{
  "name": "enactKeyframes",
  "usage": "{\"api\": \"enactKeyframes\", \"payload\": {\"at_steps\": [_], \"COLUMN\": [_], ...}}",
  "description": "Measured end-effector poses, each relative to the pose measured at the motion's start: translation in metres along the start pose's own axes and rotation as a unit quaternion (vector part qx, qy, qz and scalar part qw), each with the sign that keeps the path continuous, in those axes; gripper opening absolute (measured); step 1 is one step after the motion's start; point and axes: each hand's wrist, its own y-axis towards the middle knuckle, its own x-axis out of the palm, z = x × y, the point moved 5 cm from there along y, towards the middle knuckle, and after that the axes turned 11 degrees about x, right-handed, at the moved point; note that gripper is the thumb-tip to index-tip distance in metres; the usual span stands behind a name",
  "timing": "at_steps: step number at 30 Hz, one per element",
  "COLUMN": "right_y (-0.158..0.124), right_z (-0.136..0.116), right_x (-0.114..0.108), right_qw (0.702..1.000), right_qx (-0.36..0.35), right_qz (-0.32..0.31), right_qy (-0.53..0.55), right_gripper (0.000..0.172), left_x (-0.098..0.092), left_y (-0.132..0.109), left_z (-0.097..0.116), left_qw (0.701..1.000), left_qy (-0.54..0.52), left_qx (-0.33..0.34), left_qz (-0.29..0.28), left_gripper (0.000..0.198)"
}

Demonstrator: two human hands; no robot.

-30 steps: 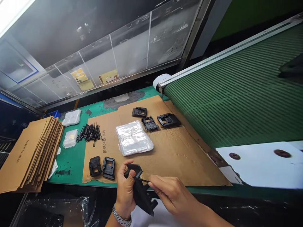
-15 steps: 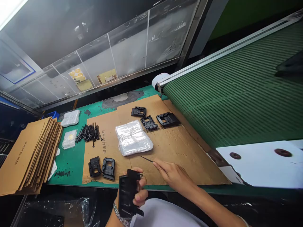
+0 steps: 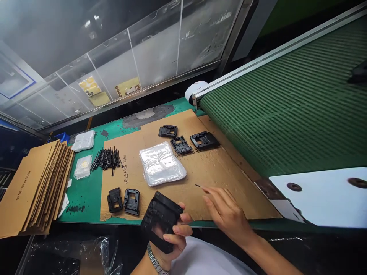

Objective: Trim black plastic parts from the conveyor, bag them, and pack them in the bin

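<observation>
My left hand (image 3: 174, 238), with a metal watch on the wrist, grips a black plastic housing (image 3: 160, 217) near the table's front edge, tilted toward me. My right hand (image 3: 226, 212) hovers over the brown cardboard sheet (image 3: 212, 175), fingers partly stretched, with a thin black cable tie (image 3: 198, 186) pinched at its fingertips. A stack of clear plastic bags (image 3: 161, 163) lies ahead of both hands. Two black parts (image 3: 124, 200) sit at the cardboard's front left. Three more black parts (image 3: 186, 140) lie at the far side.
A bundle of black cable ties (image 3: 106, 159) lies on the green table, with small white packets (image 3: 83, 142) beside it. A stack of flat cardboard (image 3: 34, 187) stands at the left. A green conveyor belt (image 3: 286, 114) runs along the right, above a white panel (image 3: 323, 194).
My left hand pulled the black housing down toward me and turned it over. My right hand drew the cable tie out of it and moved out over the cardboard, to the right.
</observation>
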Motion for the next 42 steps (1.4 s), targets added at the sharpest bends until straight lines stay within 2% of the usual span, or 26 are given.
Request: {"api": "enactKeyframes", "payload": {"at_steps": [2,4,6,8,10,11,13,16,18,20,23,27,30,38,42], "right_y": [-0.011,-0.021,-0.023,-0.017,-0.01,-0.007,0.001,0.012,0.024,0.038,0.062,0.087,0.097,0.094,0.094], "right_z": [-0.037,-0.064,-0.071,-0.054,-0.027,-0.014,0.006,0.021,0.021,0.011,-0.013,-0.041,-0.048,-0.053,-0.055], "right_x": [-0.006,0.0,0.014,0.031,0.05,0.059,0.074,0.089,0.093,0.095,0.108,0.142,0.16,0.158,0.158], "right_qw": [0.992,0.979,0.979,0.976,0.947,0.928,0.905,0.912,0.934,0.958,0.97,0.96,0.951,0.942,0.944], "right_qx": [-0.089,-0.141,-0.099,0.024,0.144,0.179,0.192,0.139,0.102,0.071,0.021,-0.026,-0.048,-0.066,-0.045], "right_qz": [-0.006,-0.055,-0.099,-0.131,-0.191,-0.229,-0.3,-0.357,-0.334,-0.277,-0.232,-0.266,-0.286,-0.305,-0.307], "right_qy": [0.095,0.134,0.148,0.171,0.213,0.231,0.234,0.148,0.069,-0.003,-0.068,-0.084,-0.108,-0.126,-0.114], "right_gripper": [0.028,0.042,0.048,0.041,0.037,0.036,0.034,0.028,0.028,0.028,0.026,0.014,0.007,0.008,0.018], "left_x": [-0.007,-0.015,-0.021,-0.03,-0.045,-0.054,-0.072,-0.088,-0.092,-0.095,-0.095,-0.088,-0.083,-0.08,-0.079], "left_y": [0.01,0.022,0.033,0.041,0.042,0.041,0.036,0.033,0.033,0.032,0.032,0.036,0.039,0.054,0.065], "left_z": [0.002,0.001,-0.004,-0.012,-0.023,-0.028,-0.03,-0.02,-0.009,0.002,0.014,0.024,0.034,0.064,0.076], "left_qw": [0.998,0.993,0.989,0.986,0.978,0.97,0.949,0.935,0.933,0.926,0.924,0.942,0.95,0.949,0.939], "left_qy": [-0.006,0.003,0.009,-0.007,-0.012,-0.003,0.029,0.045,0.043,0.051,0.067,0.074,0.078,0.113,0.185], "left_qx": [0.04,0.075,0.089,0.081,0.037,0.011,-0.016,0.028,0.071,0.108,0.138,0.158,0.178,0.217,0.226], "left_qz": [0.042,0.09,0.12,0.147,0.206,0.244,0.312,0.352,0.35,0.357,0.349,0.285,0.245,0.201,0.182], "left_gripper": [0.023,0.015,0.01,0.007,0.004,0.002,0.002,0.005,0.006,0.015,0.024,0.023,0.021,0.019,0.022]}}
